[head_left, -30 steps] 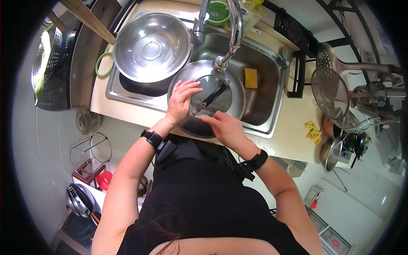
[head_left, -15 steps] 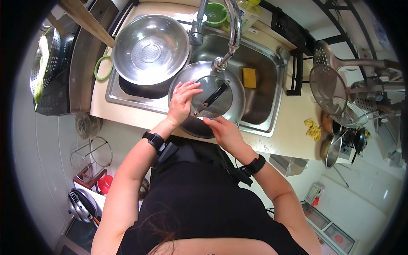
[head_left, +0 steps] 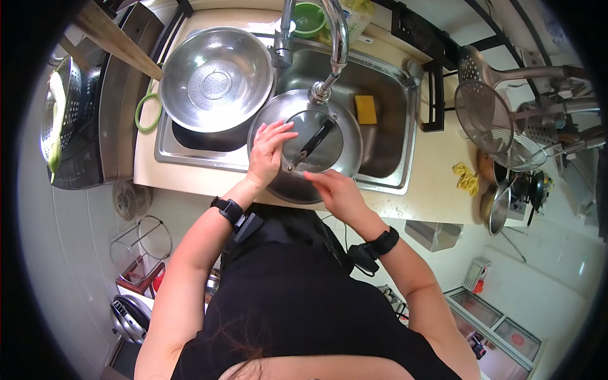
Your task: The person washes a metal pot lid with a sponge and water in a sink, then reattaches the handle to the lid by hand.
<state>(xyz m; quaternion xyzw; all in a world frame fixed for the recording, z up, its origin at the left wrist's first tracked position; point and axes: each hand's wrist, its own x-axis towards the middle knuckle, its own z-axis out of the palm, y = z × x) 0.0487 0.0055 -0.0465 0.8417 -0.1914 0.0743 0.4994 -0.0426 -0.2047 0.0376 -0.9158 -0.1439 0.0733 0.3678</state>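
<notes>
A round steel lid (head_left: 351, 152) with a glass centre and a long black handle (head_left: 314, 143) rests over the near left part of the right sink basin. My left hand (head_left: 268, 154) lies on the lid's left side with its fingers stretched out, touching the metal and glass. At the lid's near edge, close to the lower end of the handle, my right hand (head_left: 339, 192) has its thumb and index finger drawn together and the other fingers curled. Whatever is between those fingertips is hidden. The faucet (head_left: 321, 90) hangs just above the lid's far edge; I see no clear stream of water.
A large steel colander (head_left: 216, 79) sits over the left basin. A yellow sponge (head_left: 365, 109) lies in the right basin (head_left: 396, 136). Skimmers and strainers (head_left: 484, 117) hang at the right, near a crumpled yellow cloth (head_left: 466, 179). A green ring (head_left: 148, 113) and the stove stand left.
The view has shifted slightly. My right hand has drawn back a little from the handle's lower end; my left hand stays on the lid, which lies where it was.
</notes>
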